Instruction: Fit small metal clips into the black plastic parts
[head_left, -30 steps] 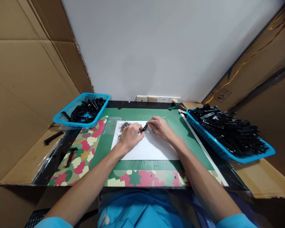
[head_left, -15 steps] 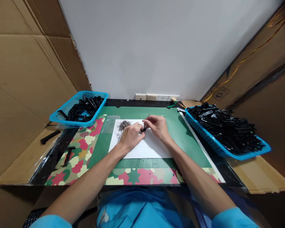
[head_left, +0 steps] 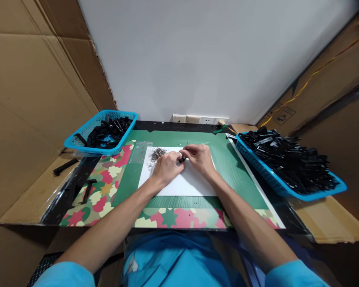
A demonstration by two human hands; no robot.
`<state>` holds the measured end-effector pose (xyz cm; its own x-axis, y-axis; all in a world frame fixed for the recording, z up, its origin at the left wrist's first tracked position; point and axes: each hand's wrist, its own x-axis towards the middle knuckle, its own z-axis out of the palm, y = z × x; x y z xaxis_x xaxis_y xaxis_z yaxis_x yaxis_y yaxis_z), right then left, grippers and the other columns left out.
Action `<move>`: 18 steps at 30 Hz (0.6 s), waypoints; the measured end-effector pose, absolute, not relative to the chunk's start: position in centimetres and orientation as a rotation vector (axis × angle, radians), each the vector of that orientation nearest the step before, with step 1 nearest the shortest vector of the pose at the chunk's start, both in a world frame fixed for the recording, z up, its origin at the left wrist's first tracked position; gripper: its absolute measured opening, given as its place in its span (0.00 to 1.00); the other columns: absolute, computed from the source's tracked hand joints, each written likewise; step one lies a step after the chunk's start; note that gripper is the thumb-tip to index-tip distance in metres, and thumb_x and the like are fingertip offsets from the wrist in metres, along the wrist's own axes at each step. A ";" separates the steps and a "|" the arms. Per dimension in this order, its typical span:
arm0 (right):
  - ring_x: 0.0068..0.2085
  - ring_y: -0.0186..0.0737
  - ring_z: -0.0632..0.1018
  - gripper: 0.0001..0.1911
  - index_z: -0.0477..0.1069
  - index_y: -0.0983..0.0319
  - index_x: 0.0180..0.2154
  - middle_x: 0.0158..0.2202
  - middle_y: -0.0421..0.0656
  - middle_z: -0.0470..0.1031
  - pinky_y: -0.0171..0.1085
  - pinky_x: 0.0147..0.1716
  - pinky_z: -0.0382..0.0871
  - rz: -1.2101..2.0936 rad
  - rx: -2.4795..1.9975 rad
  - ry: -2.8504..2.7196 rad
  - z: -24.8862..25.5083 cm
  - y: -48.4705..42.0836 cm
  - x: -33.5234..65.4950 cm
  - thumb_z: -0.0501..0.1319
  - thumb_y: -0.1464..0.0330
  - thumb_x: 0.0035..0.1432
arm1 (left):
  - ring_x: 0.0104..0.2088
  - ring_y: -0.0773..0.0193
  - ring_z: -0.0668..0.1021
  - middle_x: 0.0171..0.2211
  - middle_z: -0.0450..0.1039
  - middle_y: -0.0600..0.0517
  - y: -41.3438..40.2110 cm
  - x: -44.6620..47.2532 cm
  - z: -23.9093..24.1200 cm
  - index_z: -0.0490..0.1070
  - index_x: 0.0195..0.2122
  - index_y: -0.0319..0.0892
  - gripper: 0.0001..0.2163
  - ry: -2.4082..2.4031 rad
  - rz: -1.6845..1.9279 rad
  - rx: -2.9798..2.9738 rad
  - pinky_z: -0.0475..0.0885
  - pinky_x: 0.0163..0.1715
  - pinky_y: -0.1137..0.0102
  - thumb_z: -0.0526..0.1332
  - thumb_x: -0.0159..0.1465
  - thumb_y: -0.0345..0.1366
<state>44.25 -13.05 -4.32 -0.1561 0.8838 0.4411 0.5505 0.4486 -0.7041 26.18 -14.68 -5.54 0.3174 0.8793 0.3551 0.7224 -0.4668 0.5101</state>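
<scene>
My left hand (head_left: 166, 167) and my right hand (head_left: 199, 157) meet over a white sheet (head_left: 185, 183) on the green mat. Between their fingertips is a small black plastic part (head_left: 182, 159), pinched by the left hand. The right hand's fingers are closed on a thin pin-like tool (head_left: 186, 146) that points up and away, its lower end at the black part. A small heap of tiny dark metal bits (head_left: 157, 153) lies on the sheet just beyond the left hand.
A blue basket (head_left: 287, 190) heaped with black plastic parts stands at the right. A smaller blue basket (head_left: 77, 144) with fewer black parts sits at the far left. A clear bag (head_left: 140, 152) lies left of the sheet. Loose black pieces (head_left: 86, 191) lie on the camouflage mat. Cardboard walls flank both sides.
Both hands have stayed together over the sheet; the black part is now more upright between the fingertips, and the thin tool shows above the right hand. The camera view shifted slightly.
</scene>
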 end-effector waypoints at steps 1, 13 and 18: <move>0.30 0.43 0.80 0.18 0.84 0.61 0.32 0.30 0.47 0.84 0.36 0.32 0.68 0.478 -1.225 -1.836 -4.3 -13.1 44.2 0.67 0.55 0.67 | 0.41 0.53 0.84 0.39 0.83 0.46 -14.6 26.2 -5.6 0.79 0.35 0.43 0.02 1.452 0.891 2.316 0.76 0.43 0.62 0.66 0.65 0.32; 0.30 0.42 0.80 0.16 0.82 0.62 0.30 0.29 0.45 0.84 0.35 0.31 0.67 0.504 -1.262 -1.819 -5.1 -12.9 43.5 0.65 0.60 0.66 | 0.32 0.58 0.80 0.31 0.81 0.48 -13.9 26.2 -6.0 0.75 0.28 0.43 0.06 1.363 1.027 2.270 0.71 0.37 0.66 0.66 0.63 0.31; 0.37 0.43 0.84 0.17 0.78 0.61 0.37 0.35 0.47 0.85 0.35 0.39 0.76 0.550 -1.220 -1.562 -4.7 -13.3 43.7 0.60 0.55 0.70 | 0.33 0.59 0.80 0.35 0.82 0.51 -13.5 25.9 -6.3 0.78 0.34 0.44 0.02 1.264 1.129 2.239 0.70 0.36 0.67 0.67 0.61 0.31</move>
<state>43.73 -13.31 -4.70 0.0493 0.8974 0.4384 0.4244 0.3785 -0.8225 25.89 -13.49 -6.33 0.2915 0.8299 0.4757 0.5665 -0.5505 0.6133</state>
